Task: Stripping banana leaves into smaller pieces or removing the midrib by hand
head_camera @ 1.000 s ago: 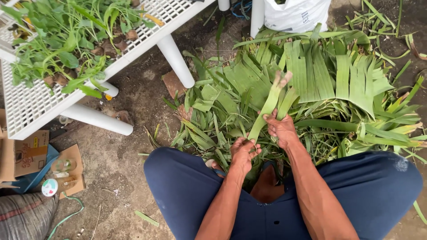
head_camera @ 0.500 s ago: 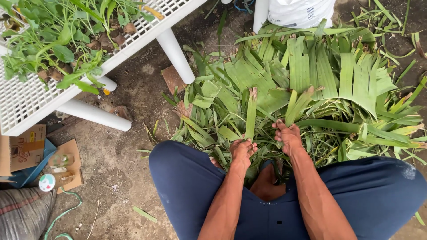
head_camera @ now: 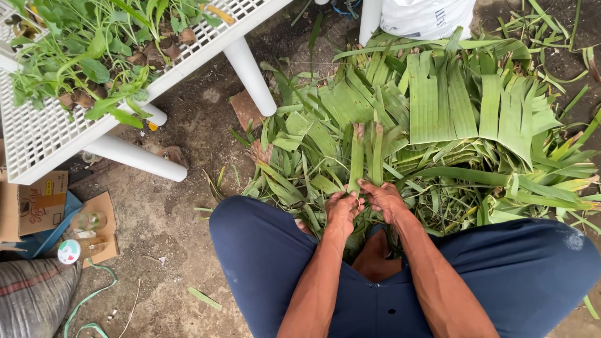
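I sit with both knees apart in dark blue trousers (head_camera: 263, 263) over a heap of long green leaf strips (head_camera: 438, 125) on the ground. My left hand (head_camera: 341, 209) and my right hand (head_camera: 382, 199) meet close together, each pinching the near end of a narrow green leaf strip (head_camera: 366, 156) that points straight away from me. The strip's far tips are brown and frayed. A foot shows between my forearms, under the leaves.
A white lattice rack (head_camera: 56, 125) on white tube legs (head_camera: 250, 69) holds leafy plants (head_camera: 94, 44) at upper left. Cardboard boxes (head_camera: 31, 206), a small jar (head_camera: 70, 250) and a grey sack (head_camera: 31, 300) lie at left. A white bag (head_camera: 426, 15) stands beyond the leaves.
My hands have drawn together at the near end of the leaf strip. The strip, earlier slanted to the right, now lies straight ahead, its halves side by side.
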